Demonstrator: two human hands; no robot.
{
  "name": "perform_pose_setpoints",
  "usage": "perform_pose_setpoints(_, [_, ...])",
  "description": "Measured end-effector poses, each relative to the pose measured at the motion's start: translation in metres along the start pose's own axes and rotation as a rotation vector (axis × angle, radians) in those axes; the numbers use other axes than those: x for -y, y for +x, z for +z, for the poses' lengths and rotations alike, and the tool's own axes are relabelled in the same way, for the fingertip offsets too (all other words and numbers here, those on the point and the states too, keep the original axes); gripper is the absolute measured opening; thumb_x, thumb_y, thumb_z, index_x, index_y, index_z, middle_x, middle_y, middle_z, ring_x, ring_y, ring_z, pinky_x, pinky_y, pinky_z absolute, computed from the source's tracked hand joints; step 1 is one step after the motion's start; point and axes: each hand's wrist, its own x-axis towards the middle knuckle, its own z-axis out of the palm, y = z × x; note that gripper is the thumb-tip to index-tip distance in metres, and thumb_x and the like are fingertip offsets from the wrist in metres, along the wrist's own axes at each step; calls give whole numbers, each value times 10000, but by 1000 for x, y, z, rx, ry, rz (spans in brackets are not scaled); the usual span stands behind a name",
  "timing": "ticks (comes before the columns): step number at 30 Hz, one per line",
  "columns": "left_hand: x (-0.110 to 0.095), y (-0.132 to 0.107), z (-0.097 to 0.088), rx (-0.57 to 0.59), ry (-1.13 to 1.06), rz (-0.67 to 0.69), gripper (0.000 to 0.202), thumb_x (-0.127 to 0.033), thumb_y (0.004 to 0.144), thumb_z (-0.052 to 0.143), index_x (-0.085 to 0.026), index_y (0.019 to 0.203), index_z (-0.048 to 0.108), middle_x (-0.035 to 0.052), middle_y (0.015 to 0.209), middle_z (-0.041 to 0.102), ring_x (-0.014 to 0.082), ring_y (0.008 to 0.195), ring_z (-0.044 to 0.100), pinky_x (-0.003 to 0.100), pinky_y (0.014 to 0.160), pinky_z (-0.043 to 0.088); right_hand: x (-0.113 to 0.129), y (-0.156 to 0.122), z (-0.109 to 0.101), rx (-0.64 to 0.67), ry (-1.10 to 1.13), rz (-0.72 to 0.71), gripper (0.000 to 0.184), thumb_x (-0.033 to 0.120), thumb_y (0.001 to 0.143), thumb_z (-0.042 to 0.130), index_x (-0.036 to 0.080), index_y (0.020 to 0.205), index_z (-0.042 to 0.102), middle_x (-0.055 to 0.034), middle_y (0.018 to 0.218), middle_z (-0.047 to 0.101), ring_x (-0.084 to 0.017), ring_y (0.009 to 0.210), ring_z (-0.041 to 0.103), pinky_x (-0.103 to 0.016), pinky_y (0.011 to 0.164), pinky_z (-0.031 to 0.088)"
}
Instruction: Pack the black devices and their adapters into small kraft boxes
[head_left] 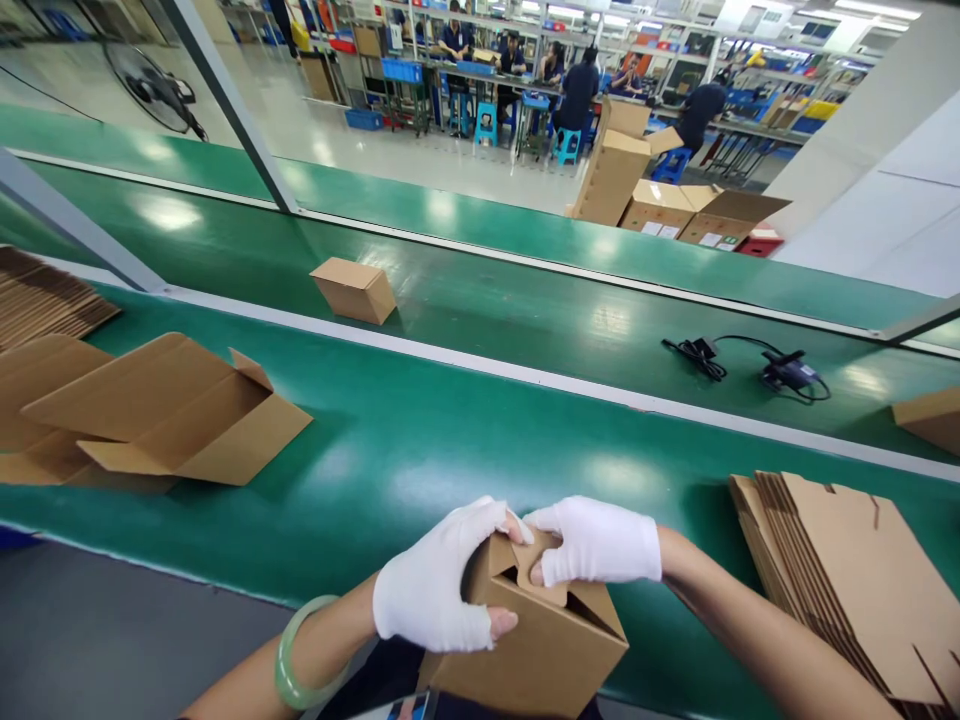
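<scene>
A small brown cardboard box [540, 650] sits at the near edge of the green bench [420, 450], its top flaps partly folded in. My left hand [439, 580], in a white fingerless glove, wraps round the box's left side and top corner. My right hand [596, 542], gloved the same way, presses its fingers on the tab of the top flap. A jade bangle [296, 655] is on my left wrist.
A stack of flat box blanks [855, 575] lies at my right. Opened flat cartons [165, 410] and another stack [41, 295] lie at left. A closed small box [355, 289] and a black cable with adapter [780, 372] rest on the conveyor belt. Seated workers and cartons are beyond.
</scene>
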Motion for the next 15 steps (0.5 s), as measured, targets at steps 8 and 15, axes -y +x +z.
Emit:
perform_pose_setpoints(8, [0,-1,-29,-377,-39,160,484,-462,774,575,-193,1171,512,106,1199,510,277,1089,501,416,941,419,-27,-10,-5,-548,415,-214,328,472,832,496,183,949,599,-83,984,644,-233,916,589,-341,781,453])
perform_pose_setpoints(15, [17,14,-24,-831,125,434,538,-458,817,558,-228,1293,454,118,1420,327,317,1306,322,478,1047,329,-53,34,44,-368,826,-214,660,726,791,342,137,1001,552,-163,885,660,-253,737,650,-383,663,510])
